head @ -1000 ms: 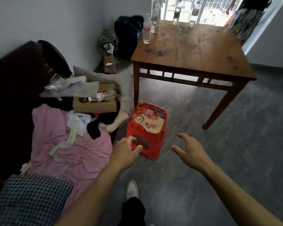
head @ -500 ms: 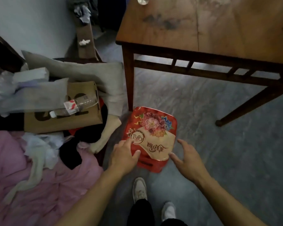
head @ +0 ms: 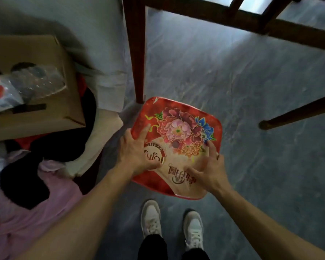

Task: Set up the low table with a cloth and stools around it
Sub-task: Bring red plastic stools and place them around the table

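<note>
Bare grey floor (head: 242,91) lay open from twelve to four o'clock of the red stool (head: 178,128), reaching under the desk rail (head: 233,19). One desk leg (head: 137,53) stood just beside the stool's eleven o'clock corner, perhaps touching it. Another leg (head: 298,111) slanted at three o'clock. Cardboard box (head: 36,87) and piled cloth (head: 36,212) crowded nine o'clock; shoes (head: 151,216) blocked six.

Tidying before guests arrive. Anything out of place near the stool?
Yes. Left of the red stool, clothes and a cardboard box lie heaped untidily. The stool itself looks sound, both hands on its seat.
</note>
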The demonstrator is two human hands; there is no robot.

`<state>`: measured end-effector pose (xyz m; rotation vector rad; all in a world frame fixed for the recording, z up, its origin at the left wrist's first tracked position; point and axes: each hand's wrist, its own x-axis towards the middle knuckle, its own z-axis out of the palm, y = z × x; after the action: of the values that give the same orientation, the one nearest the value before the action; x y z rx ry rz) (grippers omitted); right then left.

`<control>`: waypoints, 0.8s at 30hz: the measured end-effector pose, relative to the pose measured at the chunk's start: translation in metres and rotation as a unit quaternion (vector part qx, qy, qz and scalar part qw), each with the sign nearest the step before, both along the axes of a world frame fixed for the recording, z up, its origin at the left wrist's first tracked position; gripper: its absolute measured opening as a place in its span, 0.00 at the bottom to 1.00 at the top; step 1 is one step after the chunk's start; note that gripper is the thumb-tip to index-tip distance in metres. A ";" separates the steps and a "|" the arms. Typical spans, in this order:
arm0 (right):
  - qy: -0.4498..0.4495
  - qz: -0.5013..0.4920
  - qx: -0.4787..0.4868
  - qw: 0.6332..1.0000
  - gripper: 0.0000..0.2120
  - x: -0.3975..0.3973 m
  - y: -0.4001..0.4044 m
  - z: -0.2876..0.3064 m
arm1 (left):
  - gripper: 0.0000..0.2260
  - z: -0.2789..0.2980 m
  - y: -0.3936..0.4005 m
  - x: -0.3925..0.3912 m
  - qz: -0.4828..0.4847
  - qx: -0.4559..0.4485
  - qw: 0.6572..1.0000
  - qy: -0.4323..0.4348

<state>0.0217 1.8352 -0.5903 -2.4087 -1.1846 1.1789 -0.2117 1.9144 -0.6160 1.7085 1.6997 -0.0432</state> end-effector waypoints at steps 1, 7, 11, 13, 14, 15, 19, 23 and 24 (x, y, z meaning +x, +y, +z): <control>-0.001 -0.002 0.000 1.000 0.56 -0.001 0.000 0.002 | 0.57 0.003 0.001 0.002 0.004 0.005 1.000 0.003; 0.021 0.029 0.008 0.999 0.58 0.007 -0.011 0.040 | 0.57 0.044 -0.025 0.007 0.032 0.038 0.999 0.020; 0.014 0.089 0.003 0.996 0.59 0.014 -0.027 0.089 | 0.57 0.092 -0.066 0.006 0.068 0.041 0.997 0.022; 0.012 0.128 0.012 0.992 0.59 0.021 -0.038 0.111 | 0.56 0.120 -0.090 0.008 0.097 0.043 0.994 0.024; 0.016 0.153 0.019 0.988 0.59 0.026 -0.045 0.126 | 0.55 0.136 -0.106 0.011 0.115 0.044 0.992 0.025; 0.023 0.183 0.025 0.983 0.58 0.030 -0.052 0.143 | 0.53 0.154 -0.122 0.013 0.139 0.049 0.989 0.025; 0.046 0.293 0.050 0.954 0.57 0.047 -0.091 0.223 | 0.49 0.247 -0.197 0.028 0.223 0.068 0.972 0.032; 0.041 0.358 0.074 0.930 0.55 0.051 -0.136 0.299 | 0.48 0.330 -0.281 0.043 0.306 0.096 0.946 0.040; 0.042 0.375 0.077 0.923 0.54 0.050 -0.145 0.315 | 0.48 0.348 -0.303 0.045 0.325 0.103 0.939 0.046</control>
<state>0.0721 1.6898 -0.2750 -1.7872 -2.1736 1.2716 -0.1664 1.6117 -0.2683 1.2122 2.3270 0.3766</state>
